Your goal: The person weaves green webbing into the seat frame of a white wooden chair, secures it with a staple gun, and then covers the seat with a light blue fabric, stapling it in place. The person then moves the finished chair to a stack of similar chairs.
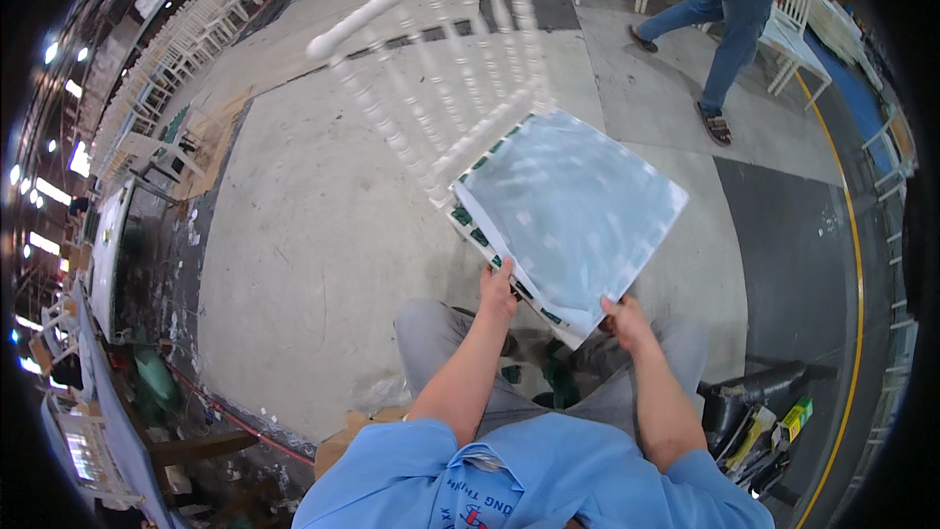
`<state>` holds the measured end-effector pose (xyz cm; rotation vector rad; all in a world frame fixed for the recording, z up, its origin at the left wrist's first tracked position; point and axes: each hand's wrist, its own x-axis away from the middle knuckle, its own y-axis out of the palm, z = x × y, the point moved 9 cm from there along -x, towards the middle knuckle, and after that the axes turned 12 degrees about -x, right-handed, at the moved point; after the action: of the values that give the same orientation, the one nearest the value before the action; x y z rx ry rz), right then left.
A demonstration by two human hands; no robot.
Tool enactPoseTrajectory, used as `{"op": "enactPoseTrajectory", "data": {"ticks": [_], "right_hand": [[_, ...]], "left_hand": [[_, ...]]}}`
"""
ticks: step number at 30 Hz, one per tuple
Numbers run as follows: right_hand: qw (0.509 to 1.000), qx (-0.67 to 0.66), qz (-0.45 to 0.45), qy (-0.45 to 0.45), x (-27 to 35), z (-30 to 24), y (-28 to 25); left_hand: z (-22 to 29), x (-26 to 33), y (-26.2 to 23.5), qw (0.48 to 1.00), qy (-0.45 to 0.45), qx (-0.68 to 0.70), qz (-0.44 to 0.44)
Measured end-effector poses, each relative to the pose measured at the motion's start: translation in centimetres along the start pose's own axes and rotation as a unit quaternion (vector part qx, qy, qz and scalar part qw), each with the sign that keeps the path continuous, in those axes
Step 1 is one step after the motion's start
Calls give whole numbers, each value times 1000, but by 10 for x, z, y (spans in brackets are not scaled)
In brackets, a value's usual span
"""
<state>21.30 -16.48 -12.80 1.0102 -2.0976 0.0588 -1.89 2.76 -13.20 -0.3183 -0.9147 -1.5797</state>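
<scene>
**Student:** Left hand (497,286) grips what, and how?

**Instructor:** It is closed over the near edge of the chair seat (573,216), fingers curled onto the rim, thumb side up. The right hand (625,318) is likewise closed on the nearest corner of the same seat, just beside the left hand and a little nearer the body. Neither hand is open.

**Student:** Where does the chair lie relative to the hands?

**Instructor:** The white chair (460,88) is held out ahead of both hands, tipped so the seat faces upward toward the wearer and the spindle back (431,69) extends away and above the left hand. The seat carries a pale film wrapping; dark green shows at its edge, just above the left fingers. The grey-trousered knees (431,333) sit directly below the hands.

**Student:** How is it likely to handle?

**Instructor:** Judged from its slim turned spindles, it appears fairly light yet stiff, so two hands on one edge suffice. The film probably feels slick, so a grip on the firm rim looks safer than on the wrapped face. The long back acts as a lever beyond the hands and may swing. The thin spindles seem the most breakable part.

**Student:** And beyond the hands?

**Instructor:** Another person (729,20) walks across the concrete floor (323,235), well apart, far above the right hand.
</scene>
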Motion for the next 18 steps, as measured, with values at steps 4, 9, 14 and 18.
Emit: {"op": "enactPoseTrajectory", "data": {"ticks": [4,9,14,18], "right_hand": [[998,31,28,-45,-12,-40,-10],[985,-11,87,-148,-19,-83,-38],[990,6,117,-79,7,-77,-64],[987,85,132,-35,29,-63,-65]], "left_hand": [[-37,32,1,999,-2,52,8],[-64,63,23,990,-85,-77,-77],[-54,110,-15,873,-134,-446,-148],[11,141,60,784,137,-564,-219]]}}
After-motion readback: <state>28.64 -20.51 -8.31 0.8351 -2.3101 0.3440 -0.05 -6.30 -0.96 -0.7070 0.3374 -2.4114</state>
